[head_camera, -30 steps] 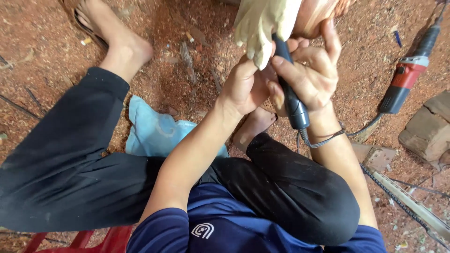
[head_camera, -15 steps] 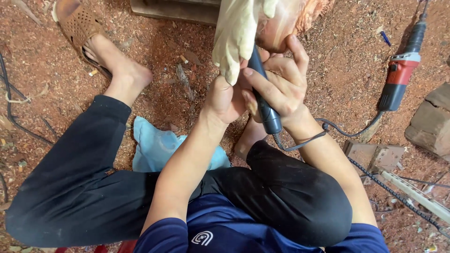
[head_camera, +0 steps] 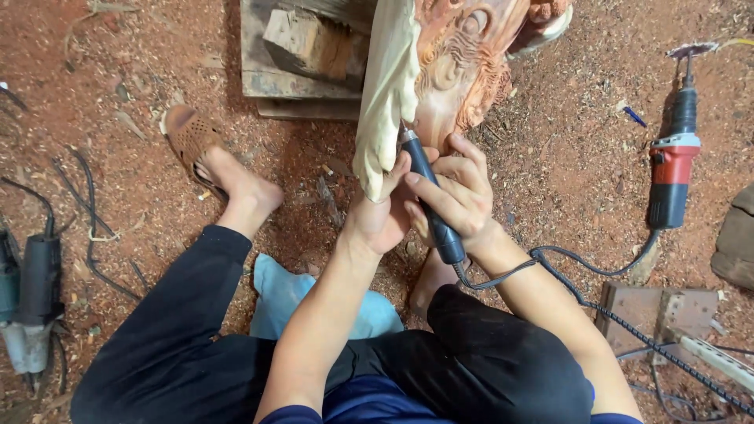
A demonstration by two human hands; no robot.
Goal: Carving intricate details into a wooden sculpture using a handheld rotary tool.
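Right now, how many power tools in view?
3: a dark rotary handpiece in the right hand; a red grinder at right; a grey tool at left, partly cut off.

A woodcarving workshop, floor level.
You sit on sawdust-strewn ground [head_camera: 550,157] amid a carved wooden figure [head_camera: 463,63], a red power tool [head_camera: 673,177] and timber blocks [head_camera: 302,47].

The floor [head_camera: 565,157] is bare red earth strewn with wood chips and sawdust. On it lie a red-and-black grinder [head_camera: 674,169] at right, a grey power tool [head_camera: 31,302] at the left edge with black cords [head_camera: 86,228] trailing near it, a wooden block [head_camera: 302,55] at top (beside the carving [head_camera: 440,71] standing on the ground), a blue cloth [head_camera: 314,298] and a sandal [head_camera: 188,137].
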